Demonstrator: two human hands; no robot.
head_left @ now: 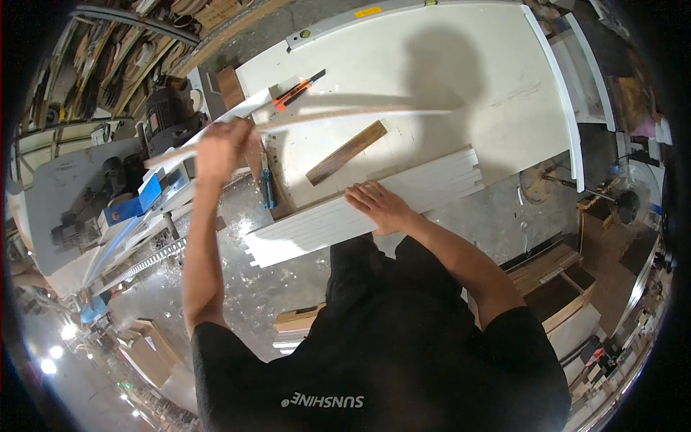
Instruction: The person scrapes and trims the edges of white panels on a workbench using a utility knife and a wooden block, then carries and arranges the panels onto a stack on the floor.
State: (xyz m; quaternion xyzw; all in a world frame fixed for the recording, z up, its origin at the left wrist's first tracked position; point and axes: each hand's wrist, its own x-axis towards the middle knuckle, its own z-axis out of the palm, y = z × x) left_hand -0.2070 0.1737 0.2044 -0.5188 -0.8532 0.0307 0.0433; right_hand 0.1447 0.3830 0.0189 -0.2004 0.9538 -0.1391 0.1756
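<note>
My left hand (pixel 224 147), slightly smeared by motion, is closed around a long thin strip (pixel 345 116) with a white face and a brown edge. The strip stretches rightward above the white tabletop (pixel 497 79). Several white strips (pixel 302 235) lie side by side along the table's near edge, their ends uneven. On top of them rests my right hand (pixel 380 207), fingers laid out flat. Between these strips and the held one lies a short brown wooden piece (pixel 345 153). An orange and black utility knife (pixel 299 91) sits farther back.
A tool with a blue handle (pixel 268 189) lies at the table's left edge. A long level (pixel 345 20) runs along the far edge, and a white rail (pixel 560 86) along the right. Machinery (pixel 162 122) stands left; a cardboard box (pixel 150 351) is on the floor.
</note>
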